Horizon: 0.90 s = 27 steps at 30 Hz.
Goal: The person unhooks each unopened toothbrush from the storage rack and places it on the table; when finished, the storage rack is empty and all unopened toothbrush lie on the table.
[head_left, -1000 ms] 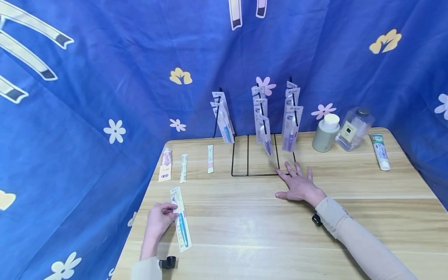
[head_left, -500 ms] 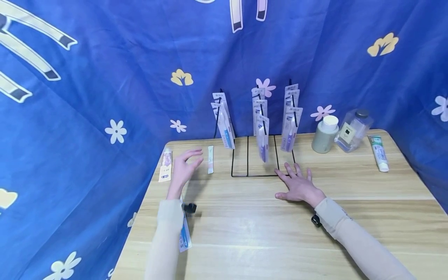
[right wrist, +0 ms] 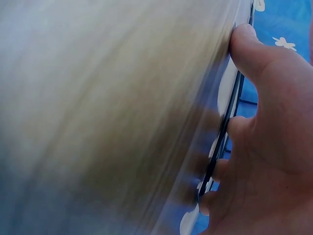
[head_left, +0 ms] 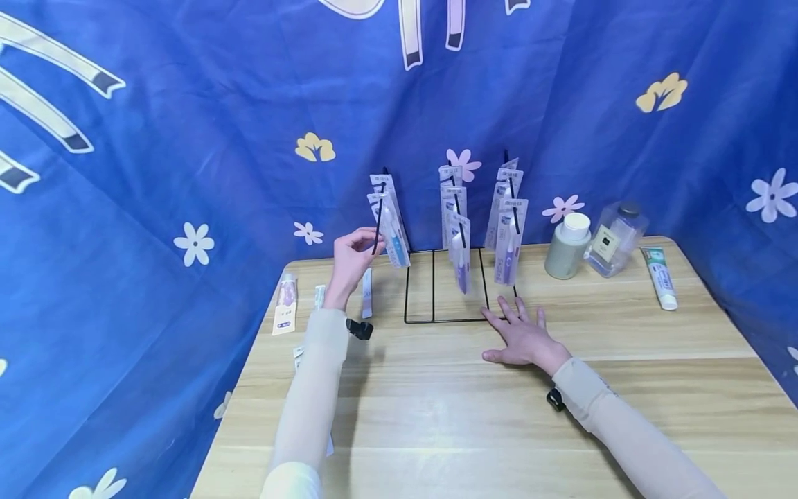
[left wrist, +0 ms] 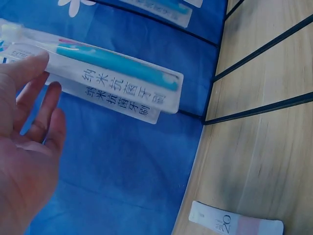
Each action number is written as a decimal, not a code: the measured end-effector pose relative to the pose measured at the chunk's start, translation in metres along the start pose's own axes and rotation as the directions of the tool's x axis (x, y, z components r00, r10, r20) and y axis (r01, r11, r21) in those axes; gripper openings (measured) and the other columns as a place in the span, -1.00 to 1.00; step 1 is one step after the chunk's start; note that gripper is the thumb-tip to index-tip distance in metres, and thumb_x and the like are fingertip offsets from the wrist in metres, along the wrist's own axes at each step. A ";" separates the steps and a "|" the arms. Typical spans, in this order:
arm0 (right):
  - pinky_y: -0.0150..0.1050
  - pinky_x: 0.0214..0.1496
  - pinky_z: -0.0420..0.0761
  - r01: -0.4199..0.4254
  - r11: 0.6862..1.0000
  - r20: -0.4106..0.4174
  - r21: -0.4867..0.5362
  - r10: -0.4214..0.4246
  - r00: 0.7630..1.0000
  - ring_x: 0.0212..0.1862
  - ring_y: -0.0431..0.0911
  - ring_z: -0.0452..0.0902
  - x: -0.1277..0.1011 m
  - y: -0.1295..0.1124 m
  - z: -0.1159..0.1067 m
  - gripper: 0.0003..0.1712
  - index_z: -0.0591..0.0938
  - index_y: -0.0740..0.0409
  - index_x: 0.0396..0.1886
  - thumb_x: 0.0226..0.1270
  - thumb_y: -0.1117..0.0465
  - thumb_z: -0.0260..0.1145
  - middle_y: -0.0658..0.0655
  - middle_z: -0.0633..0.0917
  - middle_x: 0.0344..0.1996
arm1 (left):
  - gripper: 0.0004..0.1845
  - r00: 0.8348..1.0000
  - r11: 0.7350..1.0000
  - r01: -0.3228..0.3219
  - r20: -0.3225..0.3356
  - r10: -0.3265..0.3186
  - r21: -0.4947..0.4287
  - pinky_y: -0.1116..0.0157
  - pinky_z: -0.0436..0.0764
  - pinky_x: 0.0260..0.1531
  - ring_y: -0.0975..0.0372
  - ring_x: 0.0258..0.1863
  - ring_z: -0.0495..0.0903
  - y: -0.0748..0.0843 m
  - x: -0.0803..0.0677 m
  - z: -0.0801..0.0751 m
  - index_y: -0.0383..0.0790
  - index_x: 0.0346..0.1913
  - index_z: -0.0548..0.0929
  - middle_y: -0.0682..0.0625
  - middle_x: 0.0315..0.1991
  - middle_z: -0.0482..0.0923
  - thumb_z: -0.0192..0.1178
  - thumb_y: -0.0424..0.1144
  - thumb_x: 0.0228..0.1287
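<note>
A black wire rack (head_left: 436, 321) stands at the back of the table, with packaged toothbrushes hanging from its hooks in three rows. My left hand (head_left: 351, 262) is at the left row. In the left wrist view, thumb (left wrist: 36, 63) and fingers pinch the front packaged toothbrush (left wrist: 117, 66), which has a blue handle. Another pack (left wrist: 122, 105) hangs just behind it. My right hand (head_left: 525, 343) lies with spread fingers on the front right of the rack's base. Purple-handled packaged toothbrushes (head_left: 510, 242) hang above it.
A grey-green bottle (head_left: 567, 248), a clear bottle (head_left: 614, 242) and a toothpaste tube (head_left: 659, 277) are at back right. To the left lie a purple-and-white tube (head_left: 285, 303) and narrow sachets (head_left: 367, 294). A packaged toothbrush (head_left: 298, 353) is mostly hidden under my left arm.
My left hand has left the toothbrush pack lying on the table, moved forward and right, and taken hold of one on the rack. My right hand stays put. The head view has shifted slightly.
</note>
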State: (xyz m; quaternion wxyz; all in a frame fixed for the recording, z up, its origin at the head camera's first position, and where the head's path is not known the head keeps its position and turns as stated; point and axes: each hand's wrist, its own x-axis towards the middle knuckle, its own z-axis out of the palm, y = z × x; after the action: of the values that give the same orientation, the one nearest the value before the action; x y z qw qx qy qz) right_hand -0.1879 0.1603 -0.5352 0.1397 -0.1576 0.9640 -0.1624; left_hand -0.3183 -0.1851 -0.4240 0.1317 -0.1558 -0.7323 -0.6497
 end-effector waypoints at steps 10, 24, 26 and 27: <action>0.64 0.41 -0.31 -0.001 1.000 -0.009 -0.010 0.001 1.000 0.61 0.44 -0.32 0.001 0.001 -0.002 0.14 0.09 -0.18 0.66 0.20 -0.45 0.31 0.31 -0.09 0.65 | -0.90 0.995 0.994 -0.103 0.014 0.103 0.039 0.56 0.64 -0.23 0.42 -0.31 0.69 0.014 0.005 0.014 -0.62 -0.29 0.73 0.01 -0.24 0.76 0.38 -0.60 0.12; 0.64 0.41 -0.32 0.003 1.000 -0.004 -0.014 -0.003 1.000 0.61 0.46 -0.31 0.001 0.000 0.002 0.14 0.09 -0.17 0.66 0.20 -0.48 0.29 0.32 -0.10 0.65 | -0.84 0.971 0.984 -0.041 0.237 -0.002 0.176 0.41 0.73 -0.08 0.30 -0.15 0.74 0.024 -0.039 0.022 -0.37 -0.16 0.79 -0.27 -0.06 0.75 0.42 -0.46 0.18; 0.64 0.41 -0.32 0.004 1.000 0.000 -0.014 -0.004 1.000 0.61 0.46 -0.32 0.001 0.000 0.002 0.14 0.08 -0.18 0.66 0.20 -0.48 0.29 0.32 -0.11 0.65 | -0.80 0.968 0.985 0.009 0.244 -0.052 0.174 0.39 0.73 -0.07 0.29 -0.15 0.74 0.025 -0.054 0.015 -0.35 -0.11 0.79 -0.25 -0.02 0.73 0.43 -0.44 0.17; 0.64 0.41 -0.32 0.005 1.000 0.001 -0.013 -0.005 1.000 0.61 0.46 -0.32 0.001 0.000 0.002 0.14 0.08 -0.18 0.66 0.20 -0.48 0.29 0.31 -0.10 0.65 | -0.77 0.968 0.984 0.035 0.241 -0.077 0.175 0.39 0.73 -0.07 0.29 -0.14 0.74 0.026 -0.061 0.011 -0.35 -0.09 0.79 -0.25 0.00 0.73 0.44 -0.44 0.17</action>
State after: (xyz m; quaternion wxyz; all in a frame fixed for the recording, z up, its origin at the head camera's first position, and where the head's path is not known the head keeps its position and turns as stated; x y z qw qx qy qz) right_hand -0.1877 0.1589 -0.5374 0.1388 -0.1608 0.9646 -0.1562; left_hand -0.2517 -0.1745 -0.4263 0.0339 -0.2026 -0.7996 -0.5643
